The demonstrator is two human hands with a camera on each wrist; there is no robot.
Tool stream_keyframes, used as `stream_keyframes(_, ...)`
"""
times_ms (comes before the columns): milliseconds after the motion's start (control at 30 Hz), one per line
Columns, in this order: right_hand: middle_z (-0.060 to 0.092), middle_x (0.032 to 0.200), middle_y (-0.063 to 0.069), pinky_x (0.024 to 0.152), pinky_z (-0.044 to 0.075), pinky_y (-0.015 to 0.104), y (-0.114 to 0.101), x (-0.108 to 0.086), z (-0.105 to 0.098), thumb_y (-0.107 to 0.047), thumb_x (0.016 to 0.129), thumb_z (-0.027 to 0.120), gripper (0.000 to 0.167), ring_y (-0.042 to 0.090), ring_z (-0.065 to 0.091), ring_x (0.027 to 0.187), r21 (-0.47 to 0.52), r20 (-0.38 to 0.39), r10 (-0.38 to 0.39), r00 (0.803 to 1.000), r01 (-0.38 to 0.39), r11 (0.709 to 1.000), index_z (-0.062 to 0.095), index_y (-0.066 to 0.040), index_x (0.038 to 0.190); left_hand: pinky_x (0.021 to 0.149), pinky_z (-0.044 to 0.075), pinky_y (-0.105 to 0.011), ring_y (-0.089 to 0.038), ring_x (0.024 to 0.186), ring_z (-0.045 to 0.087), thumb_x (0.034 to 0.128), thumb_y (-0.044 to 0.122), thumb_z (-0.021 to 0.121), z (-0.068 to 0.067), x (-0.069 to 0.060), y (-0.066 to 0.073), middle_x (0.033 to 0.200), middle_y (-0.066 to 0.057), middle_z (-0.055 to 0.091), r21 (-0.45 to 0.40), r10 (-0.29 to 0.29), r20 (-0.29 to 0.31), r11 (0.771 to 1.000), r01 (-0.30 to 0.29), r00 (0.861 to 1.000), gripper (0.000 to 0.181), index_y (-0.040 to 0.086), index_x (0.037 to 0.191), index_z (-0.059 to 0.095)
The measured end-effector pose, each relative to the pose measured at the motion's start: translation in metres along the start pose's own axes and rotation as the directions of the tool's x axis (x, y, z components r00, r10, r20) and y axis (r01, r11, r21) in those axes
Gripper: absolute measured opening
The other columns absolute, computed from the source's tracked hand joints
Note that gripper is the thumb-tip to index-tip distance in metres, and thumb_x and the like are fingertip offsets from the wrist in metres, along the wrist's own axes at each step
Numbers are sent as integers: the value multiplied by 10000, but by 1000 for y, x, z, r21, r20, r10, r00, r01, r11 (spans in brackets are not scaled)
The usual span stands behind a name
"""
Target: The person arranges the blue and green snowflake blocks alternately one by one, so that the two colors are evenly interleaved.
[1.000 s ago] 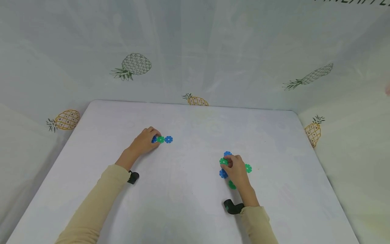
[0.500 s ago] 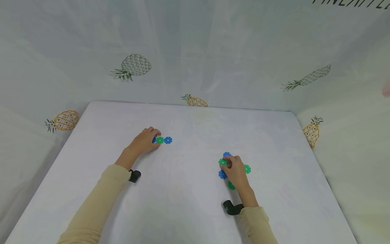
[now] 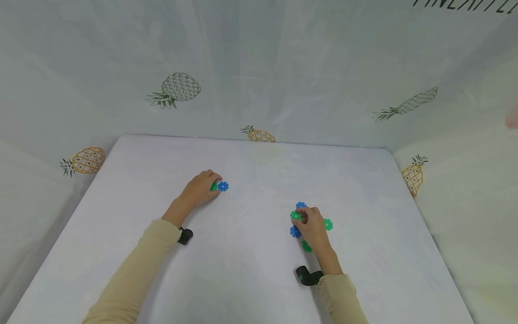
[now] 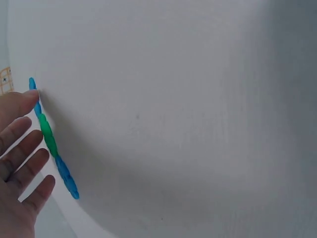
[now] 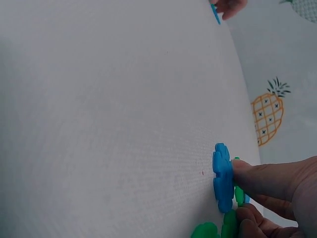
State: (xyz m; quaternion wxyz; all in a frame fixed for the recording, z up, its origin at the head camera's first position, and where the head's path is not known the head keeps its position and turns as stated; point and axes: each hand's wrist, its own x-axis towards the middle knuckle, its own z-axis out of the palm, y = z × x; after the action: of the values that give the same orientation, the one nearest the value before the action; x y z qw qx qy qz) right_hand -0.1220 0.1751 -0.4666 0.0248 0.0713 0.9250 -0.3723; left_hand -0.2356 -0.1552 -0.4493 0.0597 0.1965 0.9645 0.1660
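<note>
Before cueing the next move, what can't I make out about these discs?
Head view: the left hand hides part of a green disc.
Head view: the right hand hides the middle of the disc cluster.
Left wrist: the thumb covers part of the upper blue disc.
Right wrist: the bottom edge cuts off the lowest green disc.

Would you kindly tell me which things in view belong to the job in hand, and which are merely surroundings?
Job in hand:
blue-green-blue strip, at the left hand
blue and green discs, at the right hand

Merely surroundings:
white table
pineapple-print backdrop
black wrist camera by the right sleeve
</note>
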Motion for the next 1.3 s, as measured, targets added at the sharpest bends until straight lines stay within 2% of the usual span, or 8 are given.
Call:
stream_keyframes(233,496,972,129,654,432,262,0,0,0,-105,827,686,333,185,477,797,1,-4,-4,1000,4,1000,611,-8,1137,938,441,-446,-295,1046,535,841,227,669,6,2,1,1138,-139,562,-6,10,-18,1000,-10,1000,417,50,1208,577)
stream_keyframes(500,502,990,133,674,443,278,1,1,1,-108,827,688,327,193,490,811,7,-8,-7,1000,7,1000,613,-12,1130,910,455,-448,-298,1018,542,847,257,670,6,2,3,1109,-137,560,9,28,-40,1000,-28,999,412,46,1191,588)
stream_keyframes(733,481,976,136,650,400,281,2,0,0,-108,832,680,332,182,461,775,14,8,-20,1000,20,1000,602,1,1135,944,440,-428,-278,1058,521,868,285,645,6,2,4,1121,-109,550,-22,6,-22,1000,-7,1000,396,59,1188,586)
stream_keyframes(1300,492,1004,132,691,431,294,0,-2,-1,-119,833,681,326,194,484,810,21,4,-3,1000,2,1000,605,-10,1131,936,454,-423,-263,1032,518,863,256,655,6,0,5,1094,-107,545,-47,20,-35,999,-21,999,363,47,1155,602)
